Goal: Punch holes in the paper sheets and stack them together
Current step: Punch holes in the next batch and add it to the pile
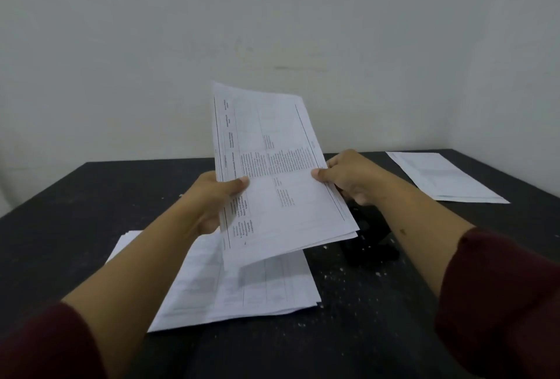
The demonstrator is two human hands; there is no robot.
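Above the desk: a thin sheaf of white printed paper sheets [281, 172] is held in the air, tilted, far edge raised toward the wall.
Left hand [212, 200]: grasps the sheaf's left long edge, thumb on top, fingers underneath.
Right hand [345, 175]: grasps the right long edge the same way, thumb on the printed face.
Sheet count: at least 2 or 3 by the fanned near corner; exact number cannot be told.
Handling: light and limp; the near corner already droops and the edges have slipped out of line, so I judge it needs squaring before punching. Creases easily; loose sheets slide on each other.
Where to hold: both long edges near the middle, as now, or pinch close to the edge that goes into the punch to keep it stiff.
Black hole punch [368, 239]: on the black desk top [75, 212], below the right hand, partly hidden by the sheaf.
Near stack of white sheets [236, 290]: flat on the desk under the left forearm.
Far stack of white sheets [442, 175]: flat at the right rear, well apart.
White paper specks [336, 275]: scattered beside the punch.
Writing: a ruled table with column headings and text blocks; too blurred to read. No brand visible.
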